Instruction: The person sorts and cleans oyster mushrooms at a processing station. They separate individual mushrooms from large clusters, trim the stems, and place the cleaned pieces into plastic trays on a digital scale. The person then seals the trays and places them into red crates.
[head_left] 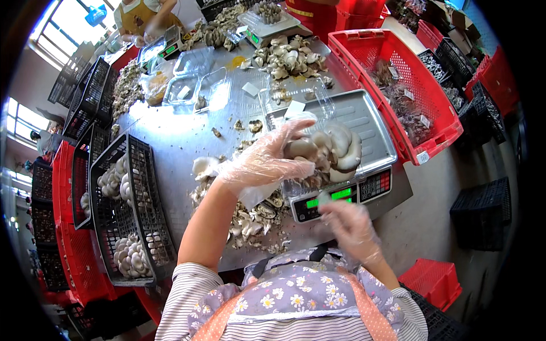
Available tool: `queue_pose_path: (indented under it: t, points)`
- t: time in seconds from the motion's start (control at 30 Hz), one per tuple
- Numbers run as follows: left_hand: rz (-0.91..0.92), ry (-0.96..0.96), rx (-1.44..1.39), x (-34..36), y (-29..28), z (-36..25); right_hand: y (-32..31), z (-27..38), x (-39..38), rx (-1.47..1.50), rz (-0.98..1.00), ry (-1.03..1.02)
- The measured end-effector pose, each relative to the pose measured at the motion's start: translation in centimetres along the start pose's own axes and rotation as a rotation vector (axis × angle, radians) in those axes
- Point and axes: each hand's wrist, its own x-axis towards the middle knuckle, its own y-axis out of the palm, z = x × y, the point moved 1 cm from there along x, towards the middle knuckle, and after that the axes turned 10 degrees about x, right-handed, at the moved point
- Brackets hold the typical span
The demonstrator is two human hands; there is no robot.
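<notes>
An electronic scale (378, 129) with green-lit displays stands before me on the metal table. On its steel pan a clear plastic tray (290, 186) bears a heap of grey-white oyster mushrooms (341, 145). My left hand (270, 156), in a clear plastic glove, spreads its fingers at the left side of the heap; whether they press on the mushrooms is hard to see. In front of the scale's displays is my gloved right hand (351, 228), fingers bent and smeared by motion. A small greyish shape shows at its fingertips, too blurred to name.
Loose mushrooms and trimmings (253, 221) lie left of the scale. A black crate (162, 210) of mushrooms stands at the left, a red crate (421, 85) with packed bags at the right. Clear empty trays (213, 88) sit farther back. Across the table another person (145, 20) works.
</notes>
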Motion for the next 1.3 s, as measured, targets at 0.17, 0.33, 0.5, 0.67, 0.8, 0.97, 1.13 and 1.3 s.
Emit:
queue_pose_path:
  t: [0.17,0.33,0.5,0.67,0.8,0.97,1.13,1.3]
  points:
    - [0.234,-0.057,-0.140,0.8,1.5,-1.9,-3.5,1.8,3.2,0.200,-0.187,-0.129]
    - [0.206,-0.137,-0.058,2.3,1.9,-2.8,-5.1,2.9,6.9,0.503,0.092,-0.095]
    - [0.082,-0.131,0.168,2.6,2.0,-3.1,-4.6,4.0,8.1,0.575,0.052,0.014]
    - [-0.125,-0.164,0.202,-1.7,1.7,-1.6,-2.0,3.6,8.3,0.478,0.148,0.010]
    - [-0.345,-0.144,0.007,-6.0,3.9,1.2,-0.8,3.8,10.0,0.044,0.388,-0.320]
    - [-0.516,-0.060,-0.297,-7.0,8.3,4.9,-0.1,4.0,10.4,-0.472,0.378,-0.431]
    - [-0.594,-0.177,-0.076,-8.2,10.0,3.2,-1.4,3.5,9.0,-0.565,0.406,-0.435]
    - [-0.643,-0.241,-0.061,-8.4,10.9,4.3,-1.1,3.0,7.4,-0.547,0.261,-0.412]
